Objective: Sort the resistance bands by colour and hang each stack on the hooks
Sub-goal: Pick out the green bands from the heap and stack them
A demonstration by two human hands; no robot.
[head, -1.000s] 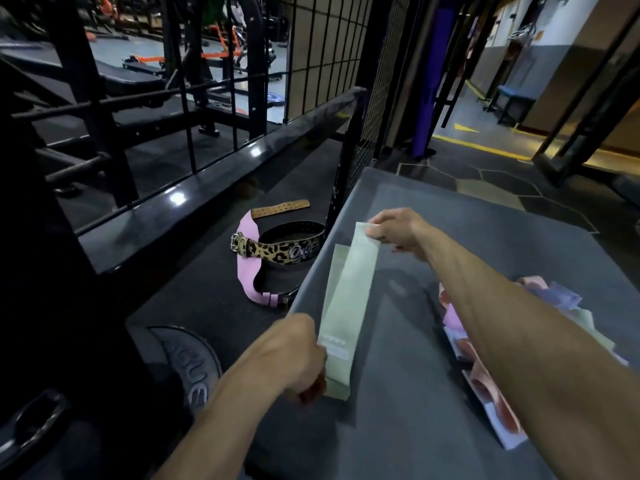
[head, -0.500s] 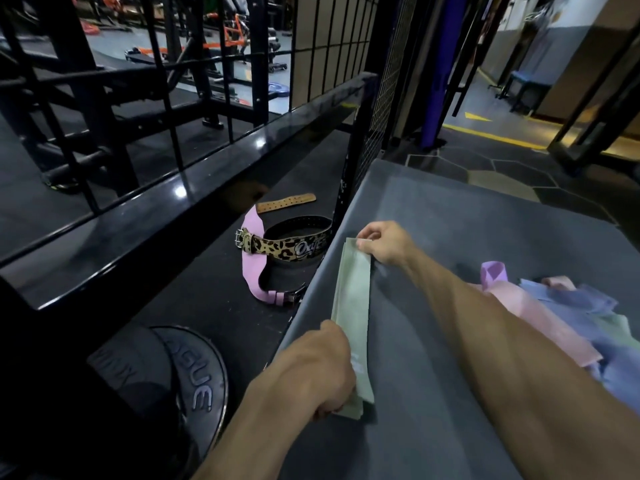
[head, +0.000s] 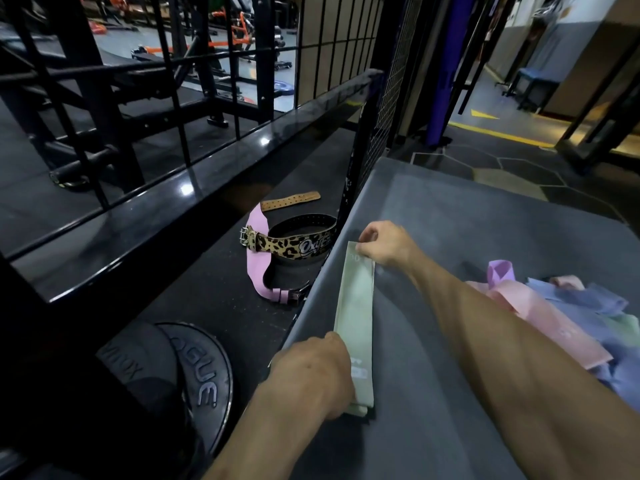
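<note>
Head view shows the left hand [head: 313,374] curled over the near end of the pale green bands [head: 356,315], its fingertips hidden beneath, while the right hand [head: 382,245] pinches their far end flat on the grey platform [head: 467,209], near its left edge. Right of the forearm, a loose heap of pink, blue and green bands [head: 568,320] is partly hidden and cut off at the frame edge.
</note>
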